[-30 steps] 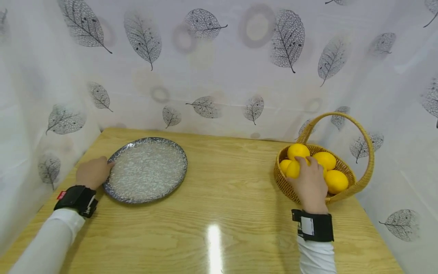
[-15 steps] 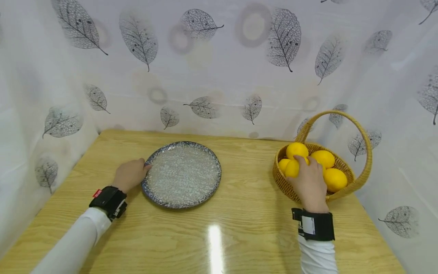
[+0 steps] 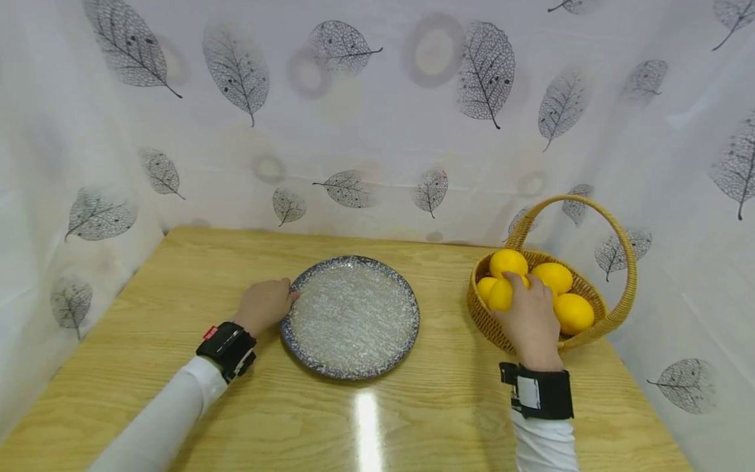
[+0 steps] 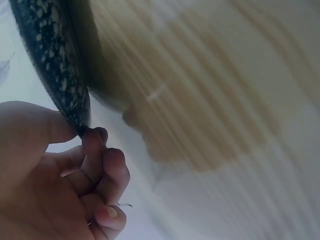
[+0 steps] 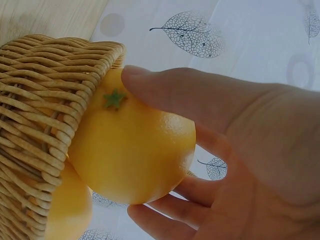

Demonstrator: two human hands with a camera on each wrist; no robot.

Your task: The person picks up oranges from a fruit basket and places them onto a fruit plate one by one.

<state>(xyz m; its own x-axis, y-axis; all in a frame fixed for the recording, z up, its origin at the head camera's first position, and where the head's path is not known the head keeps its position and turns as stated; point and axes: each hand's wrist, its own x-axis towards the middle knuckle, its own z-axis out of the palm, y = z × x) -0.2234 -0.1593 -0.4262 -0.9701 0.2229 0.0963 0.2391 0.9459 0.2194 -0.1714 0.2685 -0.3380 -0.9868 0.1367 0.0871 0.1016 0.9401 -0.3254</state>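
A round speckled plate (image 3: 354, 321) with a dark rim lies near the middle of the wooden table. At its left edge, my left hand (image 3: 263, 307) pinches the rim; in the left wrist view the thumb is above and the curled fingers (image 4: 92, 150) below. On the right stands a wicker basket (image 3: 492, 328) with a tall handle, holding several yellow-orange fruits. My right hand (image 3: 533, 324) reaches over its near side and grips one orange (image 5: 135, 145), which shows a green star-shaped stem mark. The thumb lies on one side of it, the fingers on the other.
Another orange (image 5: 67, 205) sits beside the gripped one against the basket wall. A white curtain (image 3: 377, 118) with leaf prints closes off the back and sides of the table (image 3: 448, 406). Glare falls on the table's front middle.
My left hand has brought the plate rightward and slightly nearer, from the table's left side to the middle. The right hand has stayed on the orange in the basket.
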